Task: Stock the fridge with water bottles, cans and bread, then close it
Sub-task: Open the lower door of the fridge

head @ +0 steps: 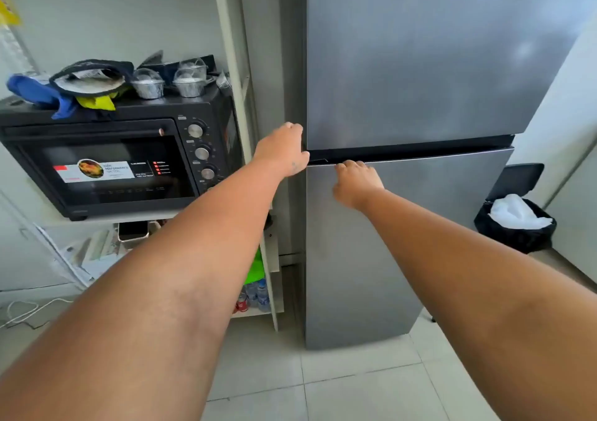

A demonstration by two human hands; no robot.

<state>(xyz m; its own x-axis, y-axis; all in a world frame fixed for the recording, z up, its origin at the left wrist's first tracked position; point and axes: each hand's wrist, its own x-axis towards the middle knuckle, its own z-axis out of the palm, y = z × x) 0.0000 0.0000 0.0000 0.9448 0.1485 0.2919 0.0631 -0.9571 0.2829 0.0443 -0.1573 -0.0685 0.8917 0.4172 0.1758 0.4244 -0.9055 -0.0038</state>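
A tall grey two-door fridge stands in front of me with both doors closed. My left hand grips the left edge of the upper door just above the dark gap between the doors. My right hand has its fingers curled over the top edge of the lower door, in that gap. Several small water bottles and a red can stand on a low shelf left of the fridge, partly hidden by my left arm. No bread is in view.
A black toaster oven sits on a white shelf at the left, with foil cups, mitts and cloths on top. An open black bin lined with a white bag stands right of the fridge. A white cable lies on the tiled floor.
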